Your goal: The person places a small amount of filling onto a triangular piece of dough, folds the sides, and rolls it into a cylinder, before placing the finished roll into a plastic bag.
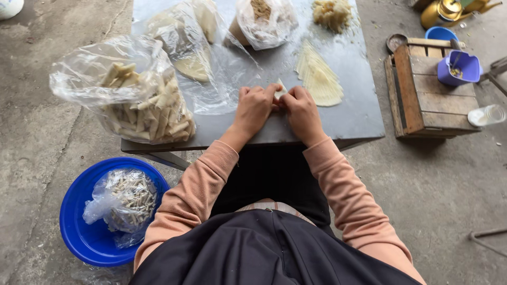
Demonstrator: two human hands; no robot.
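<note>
My left hand (254, 107) and my right hand (302, 110) rest side by side on the grey metal table (359, 119), fingers curled together around a small pale triangular wrapper (280, 89) that pokes out between them. Just right of my hands lies a fanned stack of the same pale wrappers (319, 78). A heap of crumbly filling (331, 12) sits at the table's far edge. On the left of the table a clear plastic bag (134, 97) bulges with finished rolled sticks.
Two more plastic bags (264, 21) sit at the back of the table. A blue basin (92, 240) on the concrete floor holds a bag of rolls. A wooden crate (422, 95) at right carries a purple cup (458, 68); a brass kettle (446, 11) stands behind.
</note>
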